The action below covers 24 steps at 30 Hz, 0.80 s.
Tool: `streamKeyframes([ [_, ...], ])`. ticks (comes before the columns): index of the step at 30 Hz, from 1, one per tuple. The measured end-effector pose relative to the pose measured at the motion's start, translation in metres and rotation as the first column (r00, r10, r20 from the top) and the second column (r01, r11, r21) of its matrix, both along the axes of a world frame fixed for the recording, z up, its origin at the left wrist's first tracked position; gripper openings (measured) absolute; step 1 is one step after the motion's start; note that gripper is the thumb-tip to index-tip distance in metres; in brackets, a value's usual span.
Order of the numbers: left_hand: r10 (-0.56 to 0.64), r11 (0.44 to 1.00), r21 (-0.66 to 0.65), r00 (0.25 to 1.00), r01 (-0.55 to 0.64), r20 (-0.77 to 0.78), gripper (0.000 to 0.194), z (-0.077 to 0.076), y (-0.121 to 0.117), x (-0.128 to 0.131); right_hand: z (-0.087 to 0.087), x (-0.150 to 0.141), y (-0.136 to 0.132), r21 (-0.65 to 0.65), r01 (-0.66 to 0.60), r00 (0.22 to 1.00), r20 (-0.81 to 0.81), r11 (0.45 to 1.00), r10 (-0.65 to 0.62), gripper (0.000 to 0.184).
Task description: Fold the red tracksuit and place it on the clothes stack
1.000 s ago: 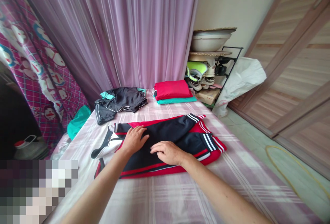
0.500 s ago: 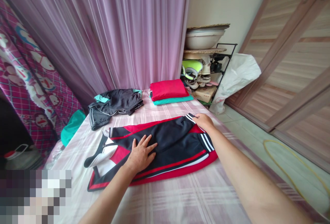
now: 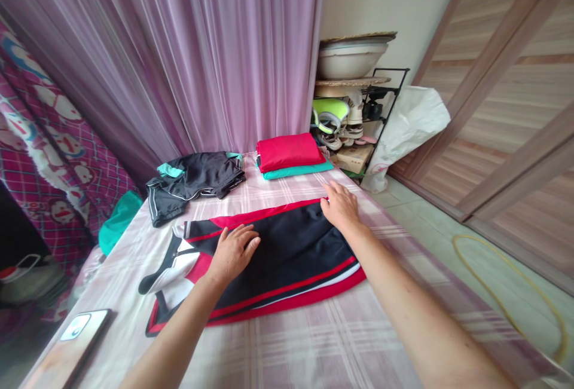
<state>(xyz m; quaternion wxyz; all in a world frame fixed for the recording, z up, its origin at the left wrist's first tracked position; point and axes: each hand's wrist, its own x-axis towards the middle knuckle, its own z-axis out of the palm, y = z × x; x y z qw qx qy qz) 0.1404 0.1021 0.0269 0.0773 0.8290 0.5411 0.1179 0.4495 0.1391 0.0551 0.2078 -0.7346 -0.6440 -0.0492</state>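
Note:
A black, red and white track jacket (image 3: pixel 287 251) lies on the bed, its collar end to the left and its long black panels running right. My left hand (image 3: pixel 234 253) is over the jacket near the collar end, fingers stretched out and the thumb apart. At the jacket's far right end is my right hand (image 3: pixel 341 205), its fingers extended and apart, nothing visibly gripped. Behind the jacket, dark shorts with teal trim (image 3: pixel 197 180) lie loosely spread. A folded red garment (image 3: pixel 289 151) rests on a folded teal one (image 3: pixel 298 171) by the curtain.
A phone (image 3: pixel 74 347) lies on the checked bedsheet (image 3: pixel 305 347) at lower left. Purple curtains (image 3: pixel 215 54) hang behind the bed. To the right stand a shoe rack (image 3: pixel 381 120) with basins (image 3: pixel 352 57) on top, a white bag (image 3: pixel 410 126) and a wooden wardrobe (image 3: pixel 506 114).
The white-striped cuffs at the jacket's right end no longer show. My right hand has let go of a cuff and opened. My left hand has shifted slightly left.

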Motion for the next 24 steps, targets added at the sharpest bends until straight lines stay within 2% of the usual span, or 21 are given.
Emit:
streamKeyframes([
  [3, 0.138, 0.988, 0.085, 0.986, -0.13, -0.098, 0.052, -0.005, 0.015, 0.008, -0.004, -0.028, 0.008, 0.059, -0.204, 0.978, 0.062, 0.977, 0.2, 0.051],
  [6, 0.223, 0.973, -0.018, 0.959, -0.229, -0.175, 0.06, -0.018, 0.025, 0.009, -0.031, -0.04, 0.015, -0.096, -0.302, 0.948, 0.077, 0.949, 0.309, 0.052],
  [8, 0.236, 0.962, -0.093, 0.953, -0.257, -0.19, 0.062, -0.026, 0.028, 0.007, -0.053, -0.04, 0.017, -0.244, -0.276, 0.953, 0.057, 0.93, 0.298, 0.055],
  [10, 0.239, 0.957, -0.119, 0.95, -0.266, -0.199, 0.064, -0.03, 0.028, 0.005, -0.068, -0.036, 0.019, -0.323, -0.229, 0.963, 0.063, 0.918, 0.263, 0.058],
  [12, 0.244, 0.953, -0.125, 0.945, -0.275, -0.216, 0.064, -0.032, 0.028, 0.003, -0.075, -0.033, 0.021, -0.342, -0.204, 0.964, 0.093, 0.917, 0.249, 0.06],
  [15, 0.255, 0.948, -0.132, 0.938, -0.29, -0.235, 0.065, -0.031, 0.026, -0.003, -0.075, -0.031, 0.021, -0.369, -0.194, 0.96, 0.118, 0.909, 0.253, 0.06],
  [18, 0.316, 0.934, -0.085, 0.915, -0.346, -0.25, 0.066, -0.03, 0.025, -0.021, -0.073, -0.031, 0.022, -0.382, -0.196, 0.958, 0.12, 0.903, 0.259, 0.06],
  [20, 0.367, 0.925, 0.001, 0.894, -0.379, -0.256, 0.062, -0.029, 0.025, -0.042, -0.074, -0.03, 0.022, -0.377, -0.196, 0.957, 0.127, 0.905, 0.26, 0.06],
  [22, 0.345, 0.938, 0.076, 0.906, -0.337, -0.244, 0.053, -0.027, 0.025, -0.069, -0.075, -0.031, 0.022, -0.369, -0.196, 0.956, 0.136, 0.909, 0.261, 0.059],
  [24, 0.252, 0.967, 0.092, 0.941, -0.237, -0.227, 0.048, -0.025, 0.024, -0.099, -0.075, -0.031, 0.022, -0.364, -0.194, 0.956, 0.139, 0.911, 0.259, 0.059],
])
